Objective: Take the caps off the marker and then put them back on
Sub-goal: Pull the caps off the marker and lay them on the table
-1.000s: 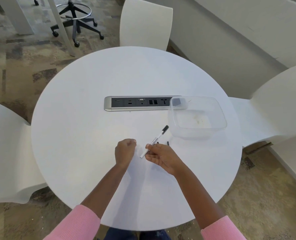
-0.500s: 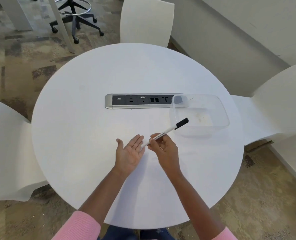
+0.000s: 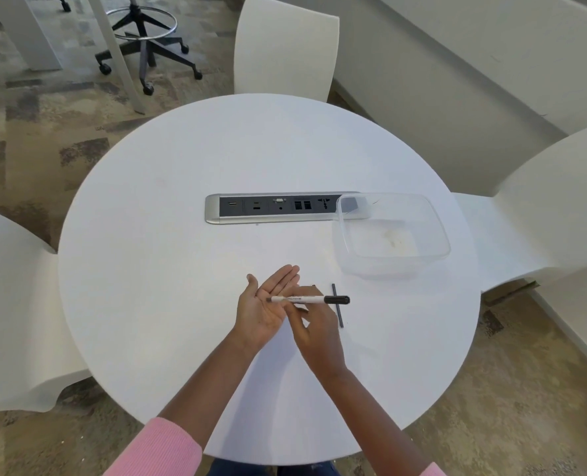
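A slim white marker (image 3: 302,299) with a black cap (image 3: 336,299) on its right end lies level above the round white table (image 3: 182,255). My right hand (image 3: 314,329) pinches its barrel near the middle. The marker's left end rests over the palm of my left hand (image 3: 268,302), which is held flat, palm up, fingers straight. A thin dark stick-like piece (image 3: 337,305) lies on the table just right of my right hand, under the capped end; I cannot tell what it is.
A clear plastic container (image 3: 391,231) stands at the right, overlapping the end of a silver power and socket strip (image 3: 271,207) set in the table's middle. White chairs (image 3: 285,46) surround the table. An office stool base (image 3: 148,46) stands far left on the carpet.
My left hand went from a fist to a flat, upturned palm. My right hand swung the marker from pointing up-right to level, its left end now over the left palm.
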Demonstrator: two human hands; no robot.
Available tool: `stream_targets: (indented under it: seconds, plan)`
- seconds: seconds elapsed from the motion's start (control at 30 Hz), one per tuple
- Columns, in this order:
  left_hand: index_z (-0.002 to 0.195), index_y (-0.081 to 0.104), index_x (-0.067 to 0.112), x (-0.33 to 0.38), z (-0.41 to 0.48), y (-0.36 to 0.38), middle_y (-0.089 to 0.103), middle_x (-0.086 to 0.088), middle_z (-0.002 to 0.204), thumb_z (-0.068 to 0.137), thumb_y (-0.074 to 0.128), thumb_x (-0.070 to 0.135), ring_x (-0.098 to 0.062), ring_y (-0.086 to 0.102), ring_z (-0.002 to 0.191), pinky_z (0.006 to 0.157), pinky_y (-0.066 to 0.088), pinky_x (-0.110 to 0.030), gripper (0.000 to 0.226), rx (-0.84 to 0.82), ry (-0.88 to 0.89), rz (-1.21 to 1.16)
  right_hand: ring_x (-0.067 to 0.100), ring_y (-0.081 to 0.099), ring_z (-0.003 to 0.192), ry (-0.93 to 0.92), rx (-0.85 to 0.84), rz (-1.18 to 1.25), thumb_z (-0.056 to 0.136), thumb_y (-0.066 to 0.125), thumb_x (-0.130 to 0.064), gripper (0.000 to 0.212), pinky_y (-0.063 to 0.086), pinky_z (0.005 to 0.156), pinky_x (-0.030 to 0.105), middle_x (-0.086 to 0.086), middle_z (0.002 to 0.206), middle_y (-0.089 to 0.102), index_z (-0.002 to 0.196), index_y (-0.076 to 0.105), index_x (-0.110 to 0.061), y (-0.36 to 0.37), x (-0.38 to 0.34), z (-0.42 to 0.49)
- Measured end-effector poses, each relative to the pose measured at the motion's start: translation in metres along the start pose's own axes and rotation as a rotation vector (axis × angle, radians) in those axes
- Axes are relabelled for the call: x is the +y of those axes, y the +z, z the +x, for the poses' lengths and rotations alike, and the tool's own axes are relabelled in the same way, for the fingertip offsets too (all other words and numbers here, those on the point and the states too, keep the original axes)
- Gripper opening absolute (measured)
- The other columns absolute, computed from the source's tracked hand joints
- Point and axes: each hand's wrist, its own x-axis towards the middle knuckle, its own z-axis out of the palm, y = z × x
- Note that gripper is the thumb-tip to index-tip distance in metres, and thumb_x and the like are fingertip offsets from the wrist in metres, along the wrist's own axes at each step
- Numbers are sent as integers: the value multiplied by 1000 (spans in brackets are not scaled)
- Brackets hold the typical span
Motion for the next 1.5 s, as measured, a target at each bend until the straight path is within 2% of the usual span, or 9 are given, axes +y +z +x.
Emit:
stream_targets:
  seconds: [0.07, 0.13, 0.23, 0.37, 0.7, 0.87, 1.07, 1.33, 1.5]
  plan:
    - [116, 55, 1, 0, 0, 0, 51, -14, 132, 98, 13, 45, -27, 43, 128, 114, 27, -42, 64, 6, 2, 16, -4, 61, 85, 76, 55, 92, 88, 56, -8, 8, 46, 69, 4, -12, 88, 64, 93, 62, -9, -2, 0, 1]
    - [113, 56, 0, 0, 0, -1, 60, -16, 121, 99, 18, 42, -27, 56, 115, 101, 45, -36, 58, 14, -2, 14, -5, 62, 82, 148, 109, 191, 88, 57, -10, 6, 46, 67, 4, -17, 84, 65, 92, 62, -11, -4, 3, 3]
    - [106, 61, 0, 1, -1, -4, 73, -13, 100, 99, 23, 39, -23, 71, 90, 78, 57, -30, 54, 43, -17, 46, 17, 67, 85, 313, 122, 420, 90, 54, -10, 6, 54, 73, 18, 0, 84, 67, 90, 60, -10, -10, 6, 10]
    - [110, 61, 4, -1, -1, -5, 70, -8, 106, 98, 22, 42, -21, 68, 94, 78, 56, -27, 55, 65, -44, 143, 24, 63, 86, 533, 72, 620, 96, 43, -16, 11, 57, 75, 25, 18, 99, 59, 94, 49, -7, -16, 12, 20]
    - [118, 57, 6, -3, -1, 5, 65, -9, 107, 99, 27, 37, -23, 62, 91, 76, 45, -32, 47, 41, -125, 316, 17, 64, 62, 706, -99, 608, 98, 35, -28, 26, 57, 54, 25, 9, 80, 60, 87, 51, -11, -14, 9, 30]
    - [101, 63, 6, -1, 0, 11, 66, -9, 93, 97, 40, 24, -21, 62, 77, 74, 48, -34, 30, 33, -83, 361, 12, 56, 54, 758, -233, 490, 98, 35, -32, 30, 48, 46, 20, 1, 68, 56, 92, 54, -10, -13, 2, 32]
    - [101, 62, 7, 3, 1, 13, 75, 3, 74, 92, 49, 9, -8, 68, 61, 56, 54, -18, 16, 116, 0, 420, 6, 44, 40, 847, -262, 512, 96, 38, -38, 37, 38, 39, 16, -1, 59, 46, 69, 51, -16, -11, -4, 32]
    - [108, 60, 6, 19, 3, 7, 71, 1, 80, 91, 50, 2, -12, 67, 74, 58, 57, -17, 20, 236, 129, 327, 5, 48, 53, 871, -301, 586, 95, 46, -22, 23, 41, 47, 12, 0, 70, 56, 88, 65, -11, -23, 4, 21]
    - [118, 56, 1, 27, 4, 6, 66, -4, 88, 91, 48, 1, -8, 69, 64, 57, 56, -16, 28, 266, 168, 311, 6, 50, 55, 872, -272, 570, 92, 49, -12, 20, 43, 49, 12, 1, 72, 56, 85, 67, -10, -29, 9, 15]
